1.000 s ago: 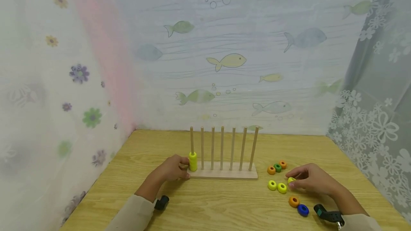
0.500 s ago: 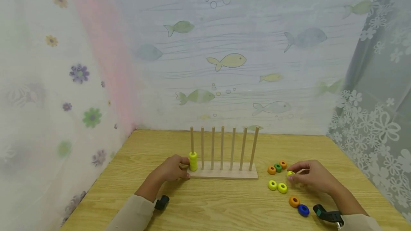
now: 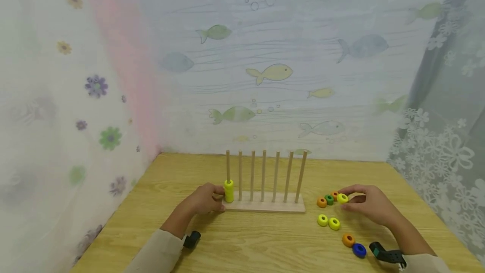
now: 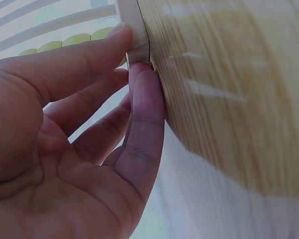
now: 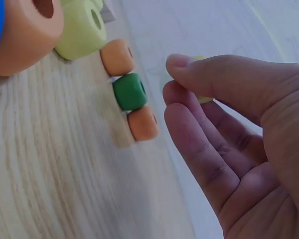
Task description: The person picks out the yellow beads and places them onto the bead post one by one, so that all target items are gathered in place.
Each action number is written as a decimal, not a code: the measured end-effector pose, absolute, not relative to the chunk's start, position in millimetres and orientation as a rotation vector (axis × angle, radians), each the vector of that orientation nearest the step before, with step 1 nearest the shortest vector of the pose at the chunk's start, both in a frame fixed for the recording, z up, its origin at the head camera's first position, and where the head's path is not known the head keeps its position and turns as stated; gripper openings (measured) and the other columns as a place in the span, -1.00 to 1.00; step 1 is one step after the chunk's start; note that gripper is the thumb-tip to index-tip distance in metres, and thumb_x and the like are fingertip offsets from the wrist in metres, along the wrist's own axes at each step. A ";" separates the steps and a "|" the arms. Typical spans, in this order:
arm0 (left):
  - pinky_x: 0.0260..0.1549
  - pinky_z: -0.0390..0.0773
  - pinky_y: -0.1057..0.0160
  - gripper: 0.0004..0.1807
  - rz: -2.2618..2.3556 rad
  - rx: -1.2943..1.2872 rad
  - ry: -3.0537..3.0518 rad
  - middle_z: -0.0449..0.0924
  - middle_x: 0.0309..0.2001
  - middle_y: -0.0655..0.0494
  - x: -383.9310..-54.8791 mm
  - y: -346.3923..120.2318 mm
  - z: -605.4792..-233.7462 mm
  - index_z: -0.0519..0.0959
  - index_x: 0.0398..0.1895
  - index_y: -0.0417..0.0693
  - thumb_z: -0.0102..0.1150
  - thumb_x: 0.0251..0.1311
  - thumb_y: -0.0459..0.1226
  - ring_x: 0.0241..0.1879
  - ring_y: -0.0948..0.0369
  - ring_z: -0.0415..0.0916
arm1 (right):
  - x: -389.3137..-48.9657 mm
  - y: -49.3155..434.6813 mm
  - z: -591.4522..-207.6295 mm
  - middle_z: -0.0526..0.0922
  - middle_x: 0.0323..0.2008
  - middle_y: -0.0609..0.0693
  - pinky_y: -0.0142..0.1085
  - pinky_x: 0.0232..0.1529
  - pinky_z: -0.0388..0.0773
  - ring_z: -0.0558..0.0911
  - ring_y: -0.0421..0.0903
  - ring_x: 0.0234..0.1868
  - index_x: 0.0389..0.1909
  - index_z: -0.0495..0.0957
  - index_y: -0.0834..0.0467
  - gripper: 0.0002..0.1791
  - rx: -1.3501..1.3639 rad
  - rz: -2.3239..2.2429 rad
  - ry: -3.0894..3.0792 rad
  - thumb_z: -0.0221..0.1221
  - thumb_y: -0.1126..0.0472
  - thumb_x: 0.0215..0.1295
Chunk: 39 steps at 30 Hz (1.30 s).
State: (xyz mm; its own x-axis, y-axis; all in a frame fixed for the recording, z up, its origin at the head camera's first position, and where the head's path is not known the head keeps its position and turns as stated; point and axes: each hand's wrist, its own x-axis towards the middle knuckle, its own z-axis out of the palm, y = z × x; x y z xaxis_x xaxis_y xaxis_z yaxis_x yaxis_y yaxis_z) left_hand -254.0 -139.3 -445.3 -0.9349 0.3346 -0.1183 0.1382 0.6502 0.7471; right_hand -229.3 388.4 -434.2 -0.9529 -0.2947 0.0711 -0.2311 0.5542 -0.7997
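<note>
A wooden peg stand (image 3: 265,208) with a row of upright pegs stands on the table, and several yellow beads (image 3: 229,191) are stacked on its leftmost peg. My left hand (image 3: 206,199) grips the left end of the base; in the left wrist view its thumb (image 4: 97,52) lies on top and a finger underneath the base (image 4: 132,25). At the right, my right hand (image 3: 369,203) pinches a yellow bead (image 3: 342,198) between thumb and fingers, its hole facing up. In the right wrist view that bead is mostly hidden behind the thumb (image 5: 214,72).
Just left of the right hand lie two orange beads with a green bead (image 3: 329,199) between them. Nearer are two yellow beads (image 3: 323,220), then an orange bead (image 3: 348,240) touching a blue bead (image 3: 359,250). Fish-patterned cloth (image 3: 273,96) hangs behind the table (image 3: 242,243).
My right hand has raised the yellow bead from near the table, moving it away from me toward the orange and green beads. The left hand has stayed at the base.
</note>
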 end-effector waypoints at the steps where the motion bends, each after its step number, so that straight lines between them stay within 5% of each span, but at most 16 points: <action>1: -0.26 0.74 0.09 -0.43 1.157 0.384 2.625 0.52 0.34 -0.25 -254.1 -139.0 -445.3 0.63 0.28 -0.09 0.51 0.16 -0.34 0.22 -0.19 0.59 | -229.0 388.0 -432.6 0.58 0.22 0.35 -0.25 -0.23 0.74 0.77 -0.19 -0.18 0.23 0.62 0.23 -0.46 -0.458 -1.365 2.722 0.44 0.09 0.29; 39: -0.25 0.74 0.08 -0.45 1.165 0.397 2.619 0.52 0.35 -0.24 -252.3 -138.5 -443.7 0.64 0.27 -0.12 0.51 0.17 -0.35 0.22 -0.21 0.58 | -242.9 360.0 -370.7 0.76 -0.09 -0.04 -0.36 -0.26 0.69 0.71 -0.29 -0.23 0.07 0.74 0.03 -0.60 -0.723 -1.041 3.040 0.44 -0.05 0.27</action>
State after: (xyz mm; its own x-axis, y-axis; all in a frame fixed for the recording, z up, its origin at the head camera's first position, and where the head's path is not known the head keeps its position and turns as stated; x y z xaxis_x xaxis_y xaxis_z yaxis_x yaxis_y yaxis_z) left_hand -252.3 -138.5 -443.7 -0.9325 0.3430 -0.1129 0.1458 0.6438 0.7512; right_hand -242.9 360.0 -370.7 -0.8927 -0.3546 0.2780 -0.4506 0.7055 -0.5470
